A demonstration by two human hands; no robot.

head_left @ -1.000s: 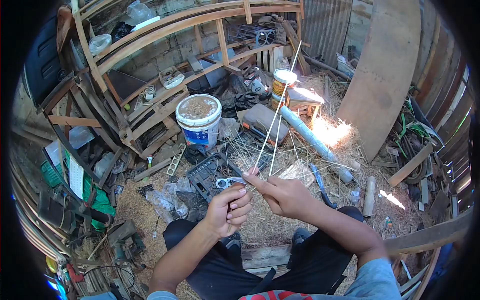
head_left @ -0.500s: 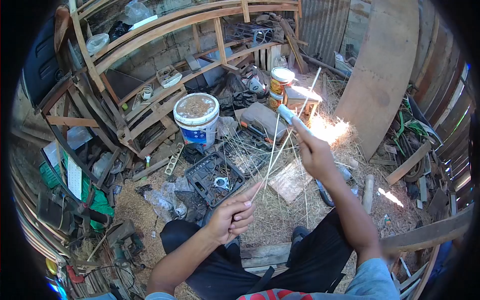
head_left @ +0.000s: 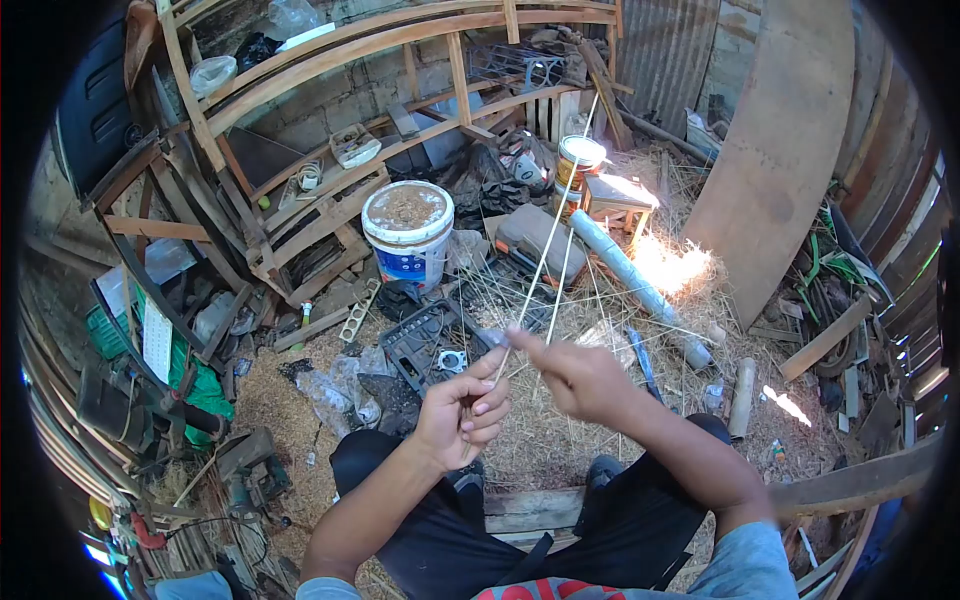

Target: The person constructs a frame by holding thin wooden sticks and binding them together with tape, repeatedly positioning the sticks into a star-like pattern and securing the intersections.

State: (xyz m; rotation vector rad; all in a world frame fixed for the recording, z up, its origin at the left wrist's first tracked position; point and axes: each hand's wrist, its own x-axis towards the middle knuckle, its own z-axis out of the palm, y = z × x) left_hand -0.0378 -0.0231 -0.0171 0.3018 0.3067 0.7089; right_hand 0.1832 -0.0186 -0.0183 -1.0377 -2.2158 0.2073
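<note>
My left hand (head_left: pixel 462 412) is closed around the lower end of a long thin pale strip (head_left: pixel 548 245), which looks like split bamboo and slants up and away. Close against its fingertips is my right hand (head_left: pixel 580 378), curled and slightly blurred. A small greyish blade-like piece (head_left: pixel 490 339) shows by the right fingertips; I cannot tell what that hand grips. Another pale strip (head_left: pixel 561 285) runs just beyond the right hand. Farther out, a grey-blue pipe (head_left: pixel 632 280) lies slanting over the straw-covered floor.
A white bucket (head_left: pixel 408 232) filled with shavings stands ahead. An open dark tool case (head_left: pixel 425 345) lies near my left knee, beside crumpled plastic (head_left: pixel 340 390). Behind are a closed case (head_left: pixel 540 240), a small wooden stool (head_left: pixel 615 200) and wooden framing (head_left: pixel 370 62). A large board (head_left: pixel 775 160) leans at right.
My right hand has come down and left from over the far end of the pipe to my left hand. The left hand stays closed on the strip, which now points more upright.
</note>
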